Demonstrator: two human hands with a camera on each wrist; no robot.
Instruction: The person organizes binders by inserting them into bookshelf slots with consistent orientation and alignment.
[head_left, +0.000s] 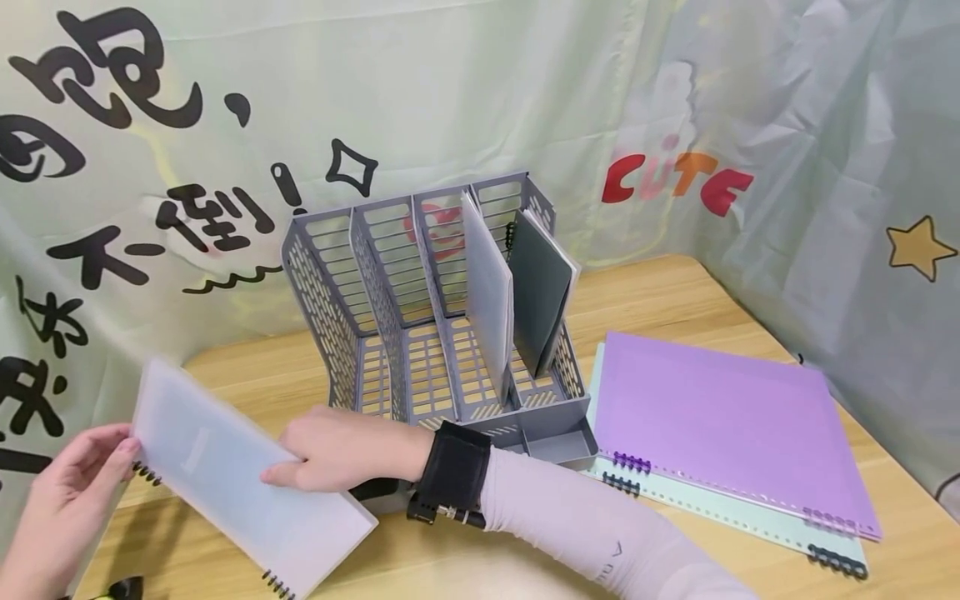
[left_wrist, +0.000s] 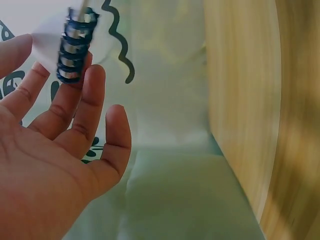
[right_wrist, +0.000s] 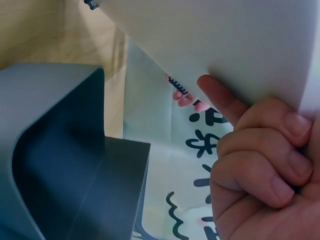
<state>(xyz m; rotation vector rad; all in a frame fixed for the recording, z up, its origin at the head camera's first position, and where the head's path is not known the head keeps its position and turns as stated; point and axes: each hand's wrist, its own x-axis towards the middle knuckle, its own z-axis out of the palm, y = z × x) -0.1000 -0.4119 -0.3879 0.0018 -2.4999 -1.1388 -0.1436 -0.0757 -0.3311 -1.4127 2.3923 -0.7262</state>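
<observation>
A spiral notebook [head_left: 225,475] with a frosted, pale blue cover and black coils is held up, tilted, at the lower left of the head view. At its left corner, my left hand [head_left: 71,496] pinches it beside a coil [left_wrist: 77,47]; the other fingers spread loosely in the left wrist view. Across its upper edge, my right hand [head_left: 348,450] grips the notebook, thumb on the front cover. From the right wrist view, the index finger [right_wrist: 222,97] lies against the notebook's other face while the remaining fingers curl in.
Behind the hands stands a grey desk file organizer [head_left: 390,333] with several slots. A pale notebook [head_left: 487,292] and a dark green notebook [head_left: 540,292] stand in its right slots. A purple notebook [head_left: 727,425] lies over a mint notebook [head_left: 735,508] on the wooden table [head_left: 652,287].
</observation>
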